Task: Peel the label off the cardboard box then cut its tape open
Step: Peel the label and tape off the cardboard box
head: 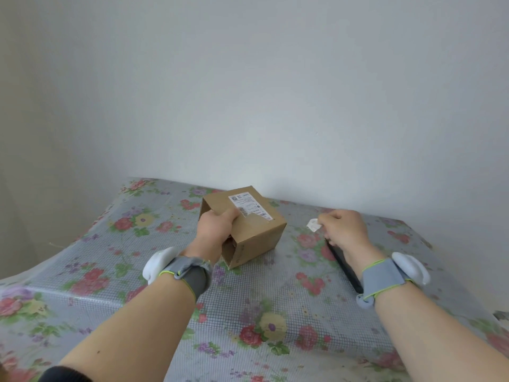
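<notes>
A small brown cardboard box [256, 235] sits on the flowered table, one corner toward me. My left hand [216, 227] grips its near left edge, thumb on the top face. A white shipping label [249, 206] stays stuck to the top, with its near corner torn away and bare tape-like sheen there. My right hand [344, 230] hovers to the right of the box and pinches a small torn white label scrap [313, 224] between thumb and fingers. The box's near left end looks open, its inside dark.
A flat black object [345, 264] lies on the table [275, 299] under my right wrist, partly hidden. The table carries a checked plastic cloth with flowers. A white wall stands close behind the box. Both wrists wear grey bands with white pods.
</notes>
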Tool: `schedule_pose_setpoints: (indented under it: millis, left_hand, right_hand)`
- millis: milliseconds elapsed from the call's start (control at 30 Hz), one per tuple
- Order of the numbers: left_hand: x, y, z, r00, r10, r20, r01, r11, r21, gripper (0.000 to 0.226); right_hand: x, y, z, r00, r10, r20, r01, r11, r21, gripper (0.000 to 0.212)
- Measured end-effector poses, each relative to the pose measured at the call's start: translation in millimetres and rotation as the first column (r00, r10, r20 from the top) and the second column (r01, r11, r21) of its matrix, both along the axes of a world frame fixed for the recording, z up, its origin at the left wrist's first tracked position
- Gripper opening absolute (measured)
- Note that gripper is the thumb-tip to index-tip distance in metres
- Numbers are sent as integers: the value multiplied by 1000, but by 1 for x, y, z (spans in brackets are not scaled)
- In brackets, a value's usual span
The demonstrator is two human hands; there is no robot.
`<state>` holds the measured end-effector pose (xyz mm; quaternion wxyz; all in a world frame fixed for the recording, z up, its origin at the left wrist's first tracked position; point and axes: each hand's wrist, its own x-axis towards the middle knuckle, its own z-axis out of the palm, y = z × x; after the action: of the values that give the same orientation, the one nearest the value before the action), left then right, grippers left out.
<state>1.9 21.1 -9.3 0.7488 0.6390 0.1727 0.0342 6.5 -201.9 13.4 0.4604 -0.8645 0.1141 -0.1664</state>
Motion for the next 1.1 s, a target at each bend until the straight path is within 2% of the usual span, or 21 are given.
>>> schedule_pose_setpoints:
  millis: [100,200,333,433,533,667,833,1100]
  left_hand:
    - [-2,6,5,992,-118,-38,114,988,-104,13]
    - [-4,8,11,983,-183,-37,172,966,-191,8]
    - [-3,10,14,984,-177,-34,167,966,-197,9]
    - [0,14,11,992,-123,-40,116,982,-147,8]
    - [3,20,7,992,-123,-36,122,992,-27,17]
    - [3,24,10,991,-133,-15,133,984,118,10]
    - [8,23,14,981,-194,5,181,925,333,23]
    - [9,5,15,970,-228,89,167,883,438,15]
  right_hand:
    - [2,-16,-6,999,-8,-51,19,975,220,15]
    - [-1,-22,-8,996,0,-86,32,927,373,6]
    - [0,-26,-13,994,-40,-104,83,888,452,9]
    - [2,-26,-15,994,-51,-97,92,866,491,10]
    - [7,-25,-16,993,-81,-85,112,860,498,16]
    - [13,-22,-21,987,-141,-78,161,847,507,24]
    - [9,-17,-27,984,-156,-81,176,897,404,19]
    - [2,-22,-26,990,-128,-54,139,934,330,6]
